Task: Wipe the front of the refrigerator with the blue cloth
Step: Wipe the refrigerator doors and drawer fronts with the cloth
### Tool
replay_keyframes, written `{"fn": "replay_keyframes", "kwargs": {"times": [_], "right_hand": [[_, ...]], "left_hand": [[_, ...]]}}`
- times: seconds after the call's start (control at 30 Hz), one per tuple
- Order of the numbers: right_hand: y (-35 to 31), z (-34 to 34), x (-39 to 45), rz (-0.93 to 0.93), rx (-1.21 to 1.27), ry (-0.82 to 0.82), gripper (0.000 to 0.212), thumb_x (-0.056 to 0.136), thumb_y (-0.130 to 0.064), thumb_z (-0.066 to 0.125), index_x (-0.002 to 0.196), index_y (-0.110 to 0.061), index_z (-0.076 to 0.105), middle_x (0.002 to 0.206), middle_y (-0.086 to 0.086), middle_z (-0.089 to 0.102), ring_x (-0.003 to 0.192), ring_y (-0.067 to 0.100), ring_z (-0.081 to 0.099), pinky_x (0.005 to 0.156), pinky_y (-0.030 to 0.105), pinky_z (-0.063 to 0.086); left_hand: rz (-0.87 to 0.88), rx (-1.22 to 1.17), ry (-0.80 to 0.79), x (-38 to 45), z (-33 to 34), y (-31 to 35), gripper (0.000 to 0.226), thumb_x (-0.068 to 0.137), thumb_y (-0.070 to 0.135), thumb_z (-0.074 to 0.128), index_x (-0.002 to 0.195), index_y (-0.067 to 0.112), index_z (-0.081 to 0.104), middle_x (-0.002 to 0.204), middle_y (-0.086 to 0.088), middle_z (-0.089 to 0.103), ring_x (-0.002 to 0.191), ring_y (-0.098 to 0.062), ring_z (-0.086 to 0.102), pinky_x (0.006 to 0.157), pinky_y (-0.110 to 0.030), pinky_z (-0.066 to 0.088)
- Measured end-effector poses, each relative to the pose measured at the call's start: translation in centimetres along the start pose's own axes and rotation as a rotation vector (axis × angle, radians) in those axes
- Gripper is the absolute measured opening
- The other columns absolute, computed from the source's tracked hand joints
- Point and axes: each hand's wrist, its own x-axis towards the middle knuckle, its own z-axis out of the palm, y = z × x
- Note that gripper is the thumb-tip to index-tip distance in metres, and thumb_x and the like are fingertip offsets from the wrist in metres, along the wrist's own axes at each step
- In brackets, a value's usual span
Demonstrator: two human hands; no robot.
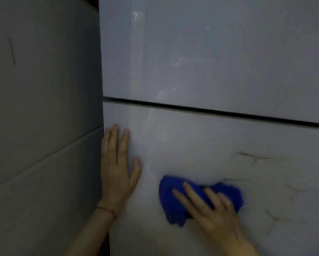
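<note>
Pressure should stay even as the right hand [213, 209], fingers spread flat, presses the blue cloth [175, 196] on the refrigerator [210, 58] lower door toward the brown marks [254, 157], while the flat, straight-fingered left hand [118, 169] braces it.

Refrigerator [210, 61] front: blue cloth [175, 198] and both hands pressed flat.

The single head camera is looking forward, close up, at the refrigerator [210, 61] front, both hands at six o'clock.
</note>
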Motion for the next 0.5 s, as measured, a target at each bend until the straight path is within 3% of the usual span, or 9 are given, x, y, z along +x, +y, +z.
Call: {"fn": "replay_keyframes", "kwargs": {"times": [0.07,0.13,0.23,0.4,0.5], "right_hand": [[2.2,-0.8,2.1,0.080,0.035,0.094,0.052,0.096,-0.014,0.044,0.144,-0.033,0.037,0.154,-0.005,0.028,0.106,0.026,0.046,0.086,0.037,0.035],[3.4,-1.0,5.6,0.273,0.134,0.196,0.053,0.093,-0.016,0.059,0.142,-0.026,0.044,0.148,-0.002,0.036,0.108,0.030,0.043,0.085,0.041,0.033],[1.9,-0.4,9.0,0.435,0.166,0.277,0.048,0.094,-0.021,0.061,0.139,-0.026,0.047,0.143,-0.004,0.040,0.107,0.028,0.043,0.084,0.040,0.033],[-2.9,0.8,1.2,0.001,0.067,0.074,0.046,0.098,-0.013,0.037,0.139,-0.032,0.046,0.145,-0.011,0.039,0.108,0.025,0.044,0.087,0.035,0.035],[-1.4,0.3,-1.0,-0.066,0.053,0.024,0.047,0.100,-0.010,0.030,0.140,-0.030,0.044,0.148,-0.009,0.036,0.107,0.024,0.044,0.086,0.034,0.035]], "left_hand": [[0.006,0.021,-0.011,0.0,-0.2,-0.2,0.069,0.095,0.025,0.045,0.156,0.023,0.012,0.164,-0.001,0.009,0.154,-0.023,0.005,0.127,-0.039,0.007],[-0.006,0.016,-0.007,0.0,-0.2,-0.2,0.066,0.095,0.023,0.046,0.154,0.016,0.018,0.162,-0.009,0.014,0.154,-0.024,0.005,0.127,-0.040,0.007],[-0.004,-0.003,0.013,-0.1,0.2,-0.2,0.065,0.094,0.021,0.048,0.151,0.006,0.022,0.160,-0.012,0.016,0.153,-0.024,0.005,0.127,-0.041,0.007],[0.043,-0.018,0.058,-0.4,0.4,-0.8,0.062,0.094,0.022,0.047,0.148,-0.002,0.028,0.159,-0.016,0.020,0.152,-0.029,0.011,0.127,-0.041,0.009],[0.033,-0.021,0.072,-0.5,0.6,-0.8,0.063,0.094,0.022,0.047,0.149,0.001,0.026,0.159,-0.016,0.020,0.152,-0.029,0.011,0.127,-0.044,0.010]]}}
